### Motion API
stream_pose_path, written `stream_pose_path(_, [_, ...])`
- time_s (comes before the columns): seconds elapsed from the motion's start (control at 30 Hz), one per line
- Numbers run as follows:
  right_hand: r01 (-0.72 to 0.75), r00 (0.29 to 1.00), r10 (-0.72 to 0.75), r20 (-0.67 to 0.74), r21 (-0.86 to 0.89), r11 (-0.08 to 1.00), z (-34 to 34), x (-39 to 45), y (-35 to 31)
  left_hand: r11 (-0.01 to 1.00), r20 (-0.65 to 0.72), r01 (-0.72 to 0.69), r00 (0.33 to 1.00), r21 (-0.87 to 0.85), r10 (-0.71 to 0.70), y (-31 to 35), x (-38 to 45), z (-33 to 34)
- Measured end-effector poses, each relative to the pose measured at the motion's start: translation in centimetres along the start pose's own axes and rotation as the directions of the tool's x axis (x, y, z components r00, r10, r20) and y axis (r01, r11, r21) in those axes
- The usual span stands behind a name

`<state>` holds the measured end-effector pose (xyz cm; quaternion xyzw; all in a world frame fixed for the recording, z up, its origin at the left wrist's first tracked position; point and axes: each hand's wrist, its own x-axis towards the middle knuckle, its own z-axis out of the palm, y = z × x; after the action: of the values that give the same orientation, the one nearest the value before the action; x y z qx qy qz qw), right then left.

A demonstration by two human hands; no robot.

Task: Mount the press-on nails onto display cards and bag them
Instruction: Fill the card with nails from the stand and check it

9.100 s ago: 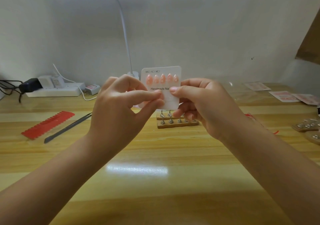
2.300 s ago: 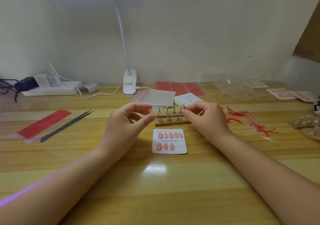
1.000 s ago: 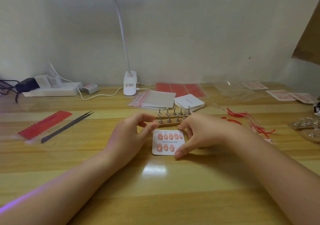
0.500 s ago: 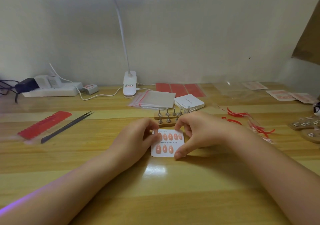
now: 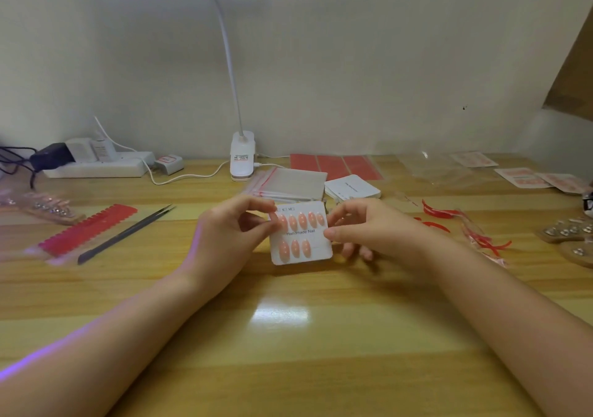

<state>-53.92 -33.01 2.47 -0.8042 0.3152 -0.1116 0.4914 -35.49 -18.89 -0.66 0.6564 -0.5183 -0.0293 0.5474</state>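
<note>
wooden table (image 5: 288,336), tweezers (image 5: 125,235), power strip (image 5: 96,168)

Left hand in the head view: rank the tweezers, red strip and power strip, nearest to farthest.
From the left hand:
1. Tweezers, just to its left.
2. Red strip, further left, beyond the tweezers.
3. Power strip, far left at the wall.

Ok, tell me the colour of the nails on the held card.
Peachy pink nails, on the white card; head view.

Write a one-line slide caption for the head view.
Both hands, left hand and right hand, hold a display card bearing eight pink press-on nails above the wooden table.
</note>
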Motion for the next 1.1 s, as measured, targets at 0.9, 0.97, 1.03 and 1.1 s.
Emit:
stream_pose_path(0.9, [0.204, 0.976, -0.09, -0.199, 0.685, 0.7, 3.1, -2.9, -6.5, 0.827, -0.093, -0.387, 0.883, 0.408, 0.46, 5.8, 0.1, -1.0])
stream_pose_path(0.97, [0.205, 0.976, -0.09, -0.2, 0.686, 0.698, 3.2, -3.0, -6.6, 0.828, -0.087, -0.387, 0.886, 0.406, 0.456, 5.8, 0.1, -1.0])
stream_pose_path(1.03, [0.207, 0.975, -0.091, -0.201, 0.686, 0.697, 3.2, -3.0, -6.6, 0.823, -0.08, -0.389, 0.885, 0.413, 0.459, 5.7, 0.1, -1.0])
stream_pose_path(1.1, [0.203, 0.976, -0.09, -0.197, 0.687, 0.698, 3.1, -3.1, -6.7, 0.811, -0.075, -0.395, 0.88, 0.43, 0.468, 5.6, 0.2, -1.0])
